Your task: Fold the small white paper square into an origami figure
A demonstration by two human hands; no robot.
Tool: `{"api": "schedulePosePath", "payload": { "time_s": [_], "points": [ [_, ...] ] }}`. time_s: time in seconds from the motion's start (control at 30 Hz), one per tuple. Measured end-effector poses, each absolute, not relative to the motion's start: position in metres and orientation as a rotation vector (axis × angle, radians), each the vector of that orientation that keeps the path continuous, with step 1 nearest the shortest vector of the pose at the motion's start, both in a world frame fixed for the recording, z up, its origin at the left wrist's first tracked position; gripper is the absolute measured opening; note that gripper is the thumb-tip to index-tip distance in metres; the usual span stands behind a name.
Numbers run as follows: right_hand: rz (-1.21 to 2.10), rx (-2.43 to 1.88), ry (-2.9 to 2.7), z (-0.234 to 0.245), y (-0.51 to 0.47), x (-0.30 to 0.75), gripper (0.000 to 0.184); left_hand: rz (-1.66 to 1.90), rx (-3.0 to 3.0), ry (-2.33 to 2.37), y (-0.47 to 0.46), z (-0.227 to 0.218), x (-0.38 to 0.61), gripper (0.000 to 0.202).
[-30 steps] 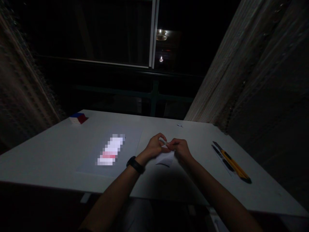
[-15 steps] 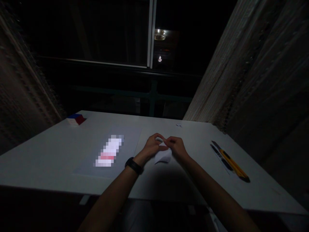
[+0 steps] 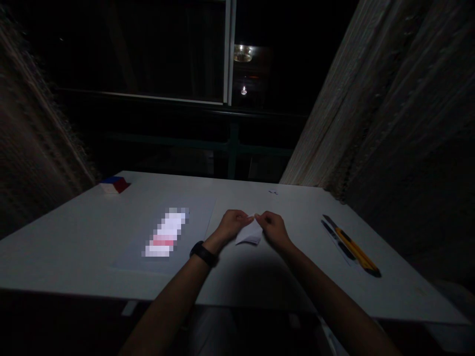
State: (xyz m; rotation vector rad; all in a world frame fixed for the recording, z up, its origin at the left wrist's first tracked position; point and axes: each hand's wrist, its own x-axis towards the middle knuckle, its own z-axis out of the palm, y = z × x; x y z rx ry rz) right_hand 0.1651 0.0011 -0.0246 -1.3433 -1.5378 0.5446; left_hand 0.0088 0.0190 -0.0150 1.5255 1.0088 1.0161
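Observation:
A small folded piece of white paper (image 3: 249, 233) is held up over the table between both hands. My left hand (image 3: 233, 223), with a dark band on its wrist, pinches the paper's upper corner from the left. From the other side, my right hand (image 3: 272, 226) grips the same top edge, its thumb close to the left thumb. The paper's lower end hangs free toward me, and its layers show at the bottom edge. The fingers behind the paper are partly hidden.
On the white table (image 3: 297, 287), a bright pixelated screen (image 3: 165, 235) lies on a paper sheet (image 3: 202, 212) at left. A coloured cube (image 3: 114, 185) sits far left. At right lie a yellow cutter (image 3: 356, 252) and a pen (image 3: 338, 241). Small scraps (image 3: 273, 192) lie at the back.
My left fingers, arched before, have curled in and now pinch the paper's top beside my right thumb. The paper is turned slightly, with more of its face showing.

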Motion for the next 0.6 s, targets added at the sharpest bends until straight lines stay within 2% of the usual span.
{"api": "schedulePosePath", "payload": {
  "time_s": [0.43, 0.6],
  "points": [
    [0.9, -1.213, -1.356, -0.0284, 0.0022, 0.1654, 0.035, 1.092, 1.593, 1.055, 0.0187, -0.0141, 0.0082, 0.028],
    [1.027, -1.202, -1.304, -0.0217, -0.0005, 0.1645, 0.033, 1.094, 1.671, 1.077, 0.0206, -0.0148, 0.0059, 0.031]
  ]
}}
